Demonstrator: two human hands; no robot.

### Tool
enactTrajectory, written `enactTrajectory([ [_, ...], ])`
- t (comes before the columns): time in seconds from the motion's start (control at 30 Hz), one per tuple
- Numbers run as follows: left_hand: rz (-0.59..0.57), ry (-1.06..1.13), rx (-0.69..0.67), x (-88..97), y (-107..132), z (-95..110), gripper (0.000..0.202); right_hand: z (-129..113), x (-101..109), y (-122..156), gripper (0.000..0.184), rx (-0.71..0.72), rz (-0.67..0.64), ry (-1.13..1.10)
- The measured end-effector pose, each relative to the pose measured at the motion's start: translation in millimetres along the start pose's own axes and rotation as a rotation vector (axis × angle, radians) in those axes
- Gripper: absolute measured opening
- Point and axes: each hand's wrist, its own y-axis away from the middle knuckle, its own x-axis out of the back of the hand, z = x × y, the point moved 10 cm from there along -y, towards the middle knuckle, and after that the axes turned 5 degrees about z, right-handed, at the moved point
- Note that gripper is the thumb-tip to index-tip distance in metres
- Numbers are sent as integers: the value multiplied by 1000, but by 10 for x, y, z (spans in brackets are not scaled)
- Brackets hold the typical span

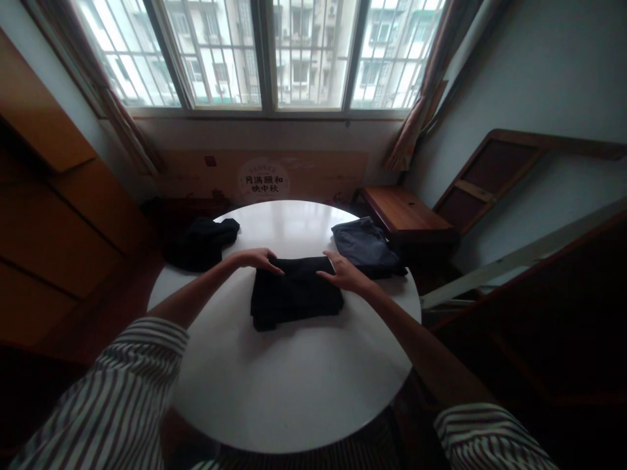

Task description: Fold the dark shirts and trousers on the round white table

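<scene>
A folded black garment [296, 294] lies on the white oval table [274, 391] in front of me, a small flap showing under its near left corner. My left hand [259, 259] is at its far left corner, thumb over the cloth and fingers along the far edge. At the far right corner, my right hand [343, 271] has its thumb on top and its fingers round the edge. Just beyond my right hand rests a folded dark grey garment [367, 245]. A crumpled black garment [200, 243] sits at the table's far left edge.
Behind the table's right side stands a wooden side table [406, 209]. Orange-brown cabinets [44, 228] line the left wall. A barred window [264, 55] with curtains is ahead. Something with a pale rail [514, 261] slopes up on the right.
</scene>
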Motion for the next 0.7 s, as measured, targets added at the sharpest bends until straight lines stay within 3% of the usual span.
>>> enactTrajectory([
  [0.1,46,124,30,47,152,-93,52,183,-114,-41,76,-74,-78,-117],
  [0.2,-35,175,100,-73,356,-251,72,274,-215,-173,87,-172,-160,-196],
  [0.3,-125,244,119,-224,580,-360,85,191,-270,-387,74,-131,-222,-190],
  [0.43,-108,396,71,-283,801,-422,91,-1,-445,-532,54,-42,-401,-246],
  [0.57,-57,562,18,-277,933,-432,87,-95,-411,-441,41,-22,-444,-333],
  [0.7,65,704,13,-207,933,-482,85,-103,-211,-53,43,-98,-437,-614],
])
